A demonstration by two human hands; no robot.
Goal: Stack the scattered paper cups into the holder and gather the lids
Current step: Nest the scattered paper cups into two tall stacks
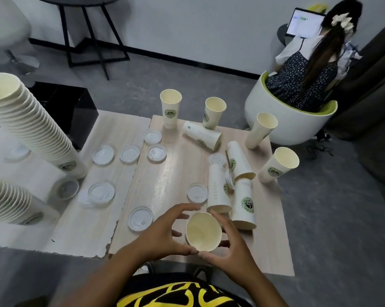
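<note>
Between both hands, near the table's (pixel 165 185) front edge, a cup (pixel 203 232) is held mouth-up. The left hand (pixel 162 235) curls round its left side, the right hand (pixel 231 244) round its right and base. Beyond it more cups lie tipped (pixel 218 191) or stand (pixel 170 108), lids (pixel 140 218) are scattered leftward, and two tall stacks (pixel 29 122) rise at far left.

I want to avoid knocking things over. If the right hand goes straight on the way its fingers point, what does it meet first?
Probably the lying cup just beyond the fingers of the right hand; depth is unclear.
</note>
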